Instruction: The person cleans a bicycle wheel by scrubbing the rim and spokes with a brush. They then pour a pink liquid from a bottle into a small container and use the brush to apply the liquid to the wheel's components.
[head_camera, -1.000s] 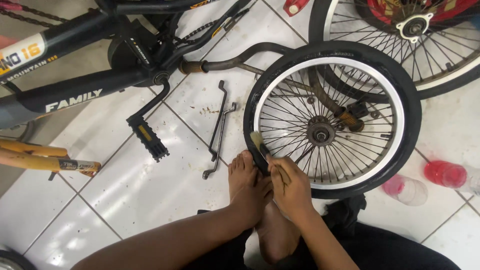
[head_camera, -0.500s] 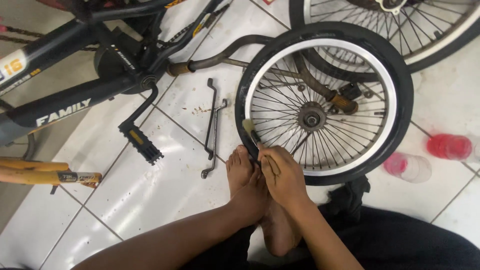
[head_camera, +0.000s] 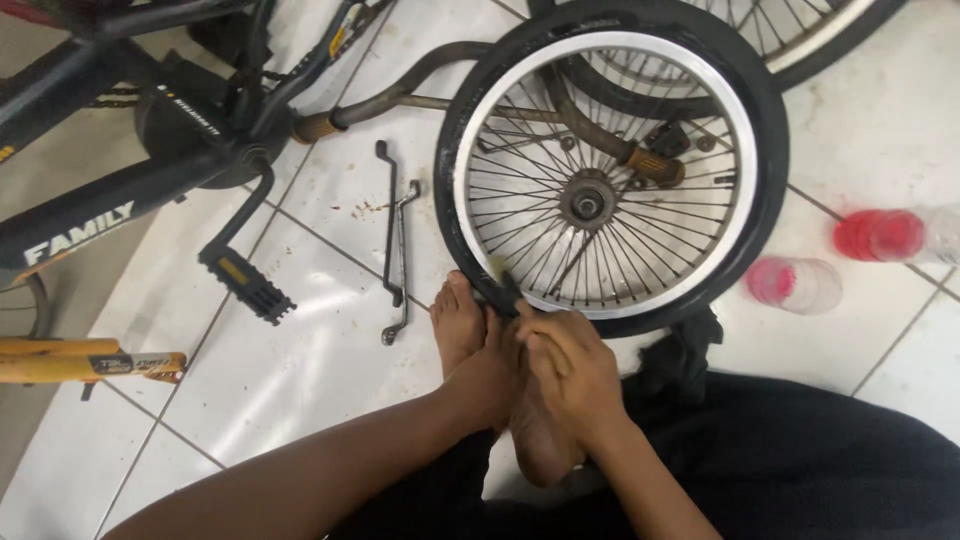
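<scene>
Wheel (head_camera: 610, 165) flat on tiled floor, foot (head_camera: 462, 330) braced at rim. Right hand (head_camera: 570, 365) closed around dark lever (head_camera: 500, 290) at tyre edge; left hand hidden, grip unclear. Tyre likely stiff, rim rigid; hold rim.

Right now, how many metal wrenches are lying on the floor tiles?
2. Both lie side by side on the white tiles left of the small wheel: the longer wrench and the shorter wrench beside it. Others may be hidden under the bicycle frame.
</scene>
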